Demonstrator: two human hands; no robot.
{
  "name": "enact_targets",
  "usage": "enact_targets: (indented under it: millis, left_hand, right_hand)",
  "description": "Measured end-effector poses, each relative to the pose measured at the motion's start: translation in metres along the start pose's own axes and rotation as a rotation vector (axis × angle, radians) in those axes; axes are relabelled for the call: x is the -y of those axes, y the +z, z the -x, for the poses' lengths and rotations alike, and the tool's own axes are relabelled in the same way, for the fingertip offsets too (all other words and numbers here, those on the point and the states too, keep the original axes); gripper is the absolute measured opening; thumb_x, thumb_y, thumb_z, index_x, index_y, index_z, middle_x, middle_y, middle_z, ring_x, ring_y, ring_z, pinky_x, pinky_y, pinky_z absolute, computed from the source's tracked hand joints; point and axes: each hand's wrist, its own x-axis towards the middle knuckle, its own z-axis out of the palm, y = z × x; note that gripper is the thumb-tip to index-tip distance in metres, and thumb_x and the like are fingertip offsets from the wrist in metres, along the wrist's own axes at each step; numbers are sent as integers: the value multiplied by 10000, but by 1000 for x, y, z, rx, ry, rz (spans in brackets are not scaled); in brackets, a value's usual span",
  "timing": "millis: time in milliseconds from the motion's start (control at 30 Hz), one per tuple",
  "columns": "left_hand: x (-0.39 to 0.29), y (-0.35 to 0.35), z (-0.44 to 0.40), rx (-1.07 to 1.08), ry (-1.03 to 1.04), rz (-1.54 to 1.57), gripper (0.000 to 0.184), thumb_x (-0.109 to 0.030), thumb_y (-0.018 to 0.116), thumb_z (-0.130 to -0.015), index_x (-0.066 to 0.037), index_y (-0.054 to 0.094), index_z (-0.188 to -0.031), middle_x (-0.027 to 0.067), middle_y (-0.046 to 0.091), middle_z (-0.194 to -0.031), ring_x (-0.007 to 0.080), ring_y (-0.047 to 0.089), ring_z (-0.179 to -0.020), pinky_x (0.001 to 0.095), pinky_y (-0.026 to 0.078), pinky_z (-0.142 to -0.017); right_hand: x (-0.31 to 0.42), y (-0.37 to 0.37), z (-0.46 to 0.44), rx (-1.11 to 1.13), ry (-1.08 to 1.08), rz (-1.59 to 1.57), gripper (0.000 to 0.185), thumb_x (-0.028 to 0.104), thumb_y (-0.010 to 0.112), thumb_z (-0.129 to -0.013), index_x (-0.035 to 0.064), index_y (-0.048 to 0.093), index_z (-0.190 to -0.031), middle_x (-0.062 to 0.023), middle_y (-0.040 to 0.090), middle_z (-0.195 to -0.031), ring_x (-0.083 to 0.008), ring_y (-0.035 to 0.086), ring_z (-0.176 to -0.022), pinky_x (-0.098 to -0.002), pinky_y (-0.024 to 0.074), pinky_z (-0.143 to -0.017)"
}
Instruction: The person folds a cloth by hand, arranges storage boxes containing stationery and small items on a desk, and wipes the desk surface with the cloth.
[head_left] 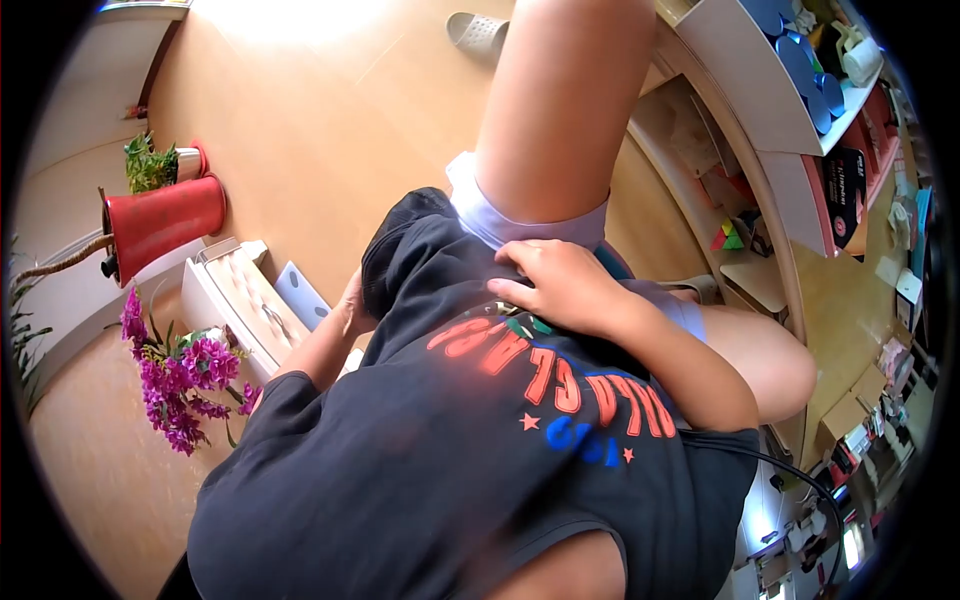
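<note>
Black T-shirt (400, 430): on my torso, hem bunched over my lap, red and blue lettering across the front.

Hands: right hand (565, 283) lies palm down on the lower front of the T-shirt, fingers loosely bent, not clenched; no separate object seen in it. Left hand (357, 303) is at the T-shirt's bunched edge, mostly hidden by cloth; cannot tell whether it is released or grasping. Stage, my judgement: seated, hands at rest, no tool in use.

Containers, placed by the T-shirt:
- Ahead-left: red planter (165, 225), a woody stem at its mouth; beside it, white pot (188, 167) with a leafy green plant.
- Left: magenta flowers (190, 375); their base cannot be made out. Near them, white cabinet (225, 315) with a wood-toned top.
- Ahead-right: pale open compartment (745, 75) with blue round items (803, 80) and a white mug (861, 60). Just below, black printed package (848, 190).
- Also ahead-right, nearer: open shelf (755, 283), multicoloured triangular puzzle (728, 236) close by; other contents unclear.
</note>
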Motion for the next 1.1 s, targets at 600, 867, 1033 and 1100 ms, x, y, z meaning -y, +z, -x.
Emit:
enact_targets:
  millis: [600, 867, 1033, 1100]
  left_hand:
    - [-43, 99, 32, 100, 472, -313, 579, -188, 822, -852, -89, 418, -1254, 99, 599, -1105, 144, 644, -962, 273, 553, -811]
    - [-53, 146, 46, 223, 622, -605, 592, -171, 868, -823, -65, 445, -1223, 79, 568, -1056, 133, 590, -967, 264, 508, -813]
    - [-49, 144, 45, 223, 646, -641, 644, -192, 888, -804, -70, 447, -1258, 78, 561, -1090, 149, 571, -1019, 284, 496, -876]
    - [-46, 139, 42, 224, 681, -714, 666, -198, 894, -801, -72, 446, -1277, 79, 556, -1113, 154, 559, -1050, 293, 485, -909]
  right_hand:
    - [8, -70, 104, 49, 635, -386, 370, 359, 622, -1023, -7, 671, -996, -54, 555, -685, -114, 467, -656, -320, 421, -621]
    - [17, -61, 108, -205, 612, 63, 289, 285, 603, -1009, 9, 679, -1050, -223, 689, -870, -424, 660, -845, -462, 513, -773]
    - [14, -51, 74, -578, 157, 76, 231, 158, 691, -952, 3, 665, -1121, -166, 649, -1068, -353, 641, -1005, -422, 511, -877]
    - [17, -52, 57, -613, 83, 56, 274, 171, 706, -947, 16, 659, -1169, -165, 634, -1123, -348, 633, -1044, -417, 508, -906]
